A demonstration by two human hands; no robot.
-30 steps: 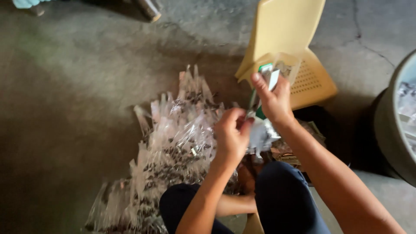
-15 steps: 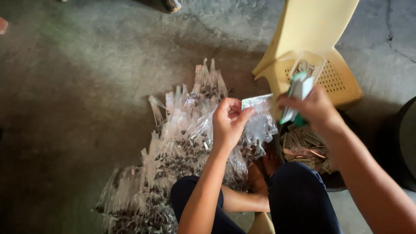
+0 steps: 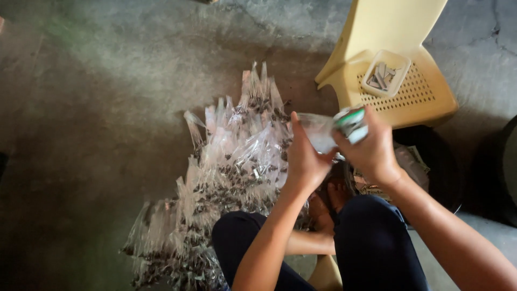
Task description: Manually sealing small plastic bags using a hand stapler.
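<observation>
My left hand [image 3: 302, 159] and my right hand [image 3: 370, 148] meet above my knees, both gripping one small clear plastic bag [image 3: 319, 132]. My right hand also holds a green and white object [image 3: 351, 123] against the bag's top; what it is I cannot tell. Below and to the left lies a large pile of filled clear plastic bags [image 3: 226, 178] with dark small pieces inside, spread over the concrete floor [image 3: 97, 108].
A pale yellow plastic chair [image 3: 425, 91] stands at the upper right, with a small clear tray of grey metal pieces [image 3: 383, 75] on its perforated seat. A dark basin with papers [image 3: 417, 161] sits under my right arm. My dark-trousered knees [image 3: 371, 242] fill the bottom.
My right hand has come down and left from near the chair to meet my left hand at the bag. The view has shifted so the chair seat and tray show.
</observation>
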